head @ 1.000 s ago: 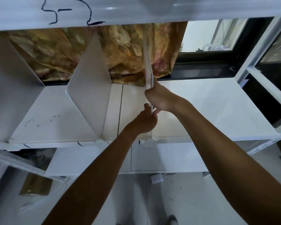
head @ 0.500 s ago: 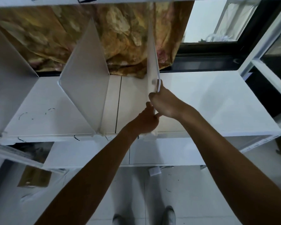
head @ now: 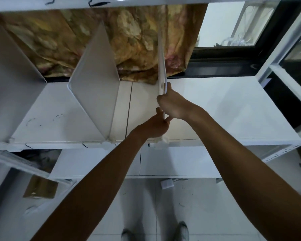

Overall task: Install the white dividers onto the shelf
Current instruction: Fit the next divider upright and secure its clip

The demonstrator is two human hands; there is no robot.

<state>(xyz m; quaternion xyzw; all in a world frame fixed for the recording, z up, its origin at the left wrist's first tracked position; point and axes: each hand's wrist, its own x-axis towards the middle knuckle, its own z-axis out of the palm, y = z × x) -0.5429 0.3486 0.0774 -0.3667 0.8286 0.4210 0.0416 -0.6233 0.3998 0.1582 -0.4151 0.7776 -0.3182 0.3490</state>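
A white shelf board (head: 224, 108) runs across the view. On it a white divider (head: 161, 66) stands upright, seen edge-on near the middle. My right hand (head: 172, 105) grips its front edge from the right, higher up. My left hand (head: 156, 126) pinches the same edge lower down, just above the white clip (head: 162, 141) at the shelf's front lip. Two more white dividers stand to the left: one (head: 96, 84) in the middle-left, another (head: 12, 80) at the far left edge.
A brown patterned cloth (head: 111, 40) hangs behind the shelf, and a dark-framed window (head: 233, 49) is at the back right. A white upright post (head: 285, 40) bounds the right end. An upper shelf (head: 146, 1) sits overhead. Below are a lower shelf (head: 172, 162) and tiled floor with my shoes (head: 182, 230).
The view shifted down and then back up a little. Both hands have stayed on the divider's front edge, and the divider has stayed upright in the same place.
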